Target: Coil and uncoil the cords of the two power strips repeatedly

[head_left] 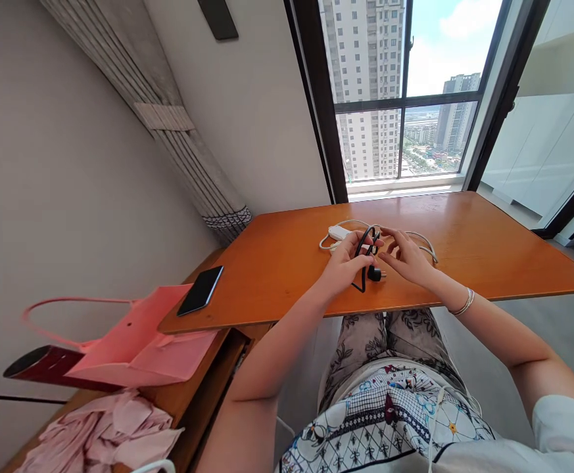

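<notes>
Over the table, my left hand (340, 268) pinches a looped black power cord (363, 281) between thumb and fingers. The black plug (375, 274) on the cord hangs just below the fingertips, its prongs toward the right. My right hand (407, 258) is close on the other side, fingers apart and bent toward the loops. Whether its fingertips touch the cord I cannot tell. Behind my left hand lies a white power adapter (338, 232). A white cable (429, 246) curves across the tabletop behind both hands, partly hidden by them.
The orange-brown wooden table (277, 263) reaches toward the window (402, 105). A dark phone (200, 290) lies near its left edge. Lower left are a pink bag (143, 341), a dark red tube-like object (45, 366) and crumpled pink cloth (104, 430). A gathered curtain (183, 151) hangs behind.
</notes>
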Available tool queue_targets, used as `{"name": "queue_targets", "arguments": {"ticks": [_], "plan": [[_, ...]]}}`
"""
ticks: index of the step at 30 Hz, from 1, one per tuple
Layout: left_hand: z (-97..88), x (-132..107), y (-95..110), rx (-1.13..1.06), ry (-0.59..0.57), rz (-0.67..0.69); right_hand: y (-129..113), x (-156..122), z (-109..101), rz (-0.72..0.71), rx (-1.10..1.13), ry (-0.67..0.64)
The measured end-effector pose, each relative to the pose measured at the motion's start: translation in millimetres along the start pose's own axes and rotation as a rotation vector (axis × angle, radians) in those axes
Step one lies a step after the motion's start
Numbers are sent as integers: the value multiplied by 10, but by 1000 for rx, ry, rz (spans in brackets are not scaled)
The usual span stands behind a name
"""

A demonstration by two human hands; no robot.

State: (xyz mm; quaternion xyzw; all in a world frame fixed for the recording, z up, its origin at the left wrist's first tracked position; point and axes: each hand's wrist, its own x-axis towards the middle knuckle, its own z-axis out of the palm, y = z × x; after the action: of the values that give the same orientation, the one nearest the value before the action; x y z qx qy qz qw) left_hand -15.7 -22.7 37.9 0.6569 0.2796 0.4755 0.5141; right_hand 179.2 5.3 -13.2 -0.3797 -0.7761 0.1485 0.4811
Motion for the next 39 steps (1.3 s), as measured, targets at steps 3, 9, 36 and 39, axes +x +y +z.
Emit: {"name": "queue_targets", "arguments": {"ticks": [3, 9, 36, 39], "plan": [[-5, 1, 1, -16, -24, 1, 56, 96, 87, 77, 48, -38], [-171, 6, -31, 11, 177, 98, 259, 283, 4, 295, 506, 115], [-560, 0, 142, -198, 480, 184, 773, -13, -365, 317, -585, -258], [-505, -30, 117, -154, 418, 186, 913, 99, -329, 338, -501, -227]]}}
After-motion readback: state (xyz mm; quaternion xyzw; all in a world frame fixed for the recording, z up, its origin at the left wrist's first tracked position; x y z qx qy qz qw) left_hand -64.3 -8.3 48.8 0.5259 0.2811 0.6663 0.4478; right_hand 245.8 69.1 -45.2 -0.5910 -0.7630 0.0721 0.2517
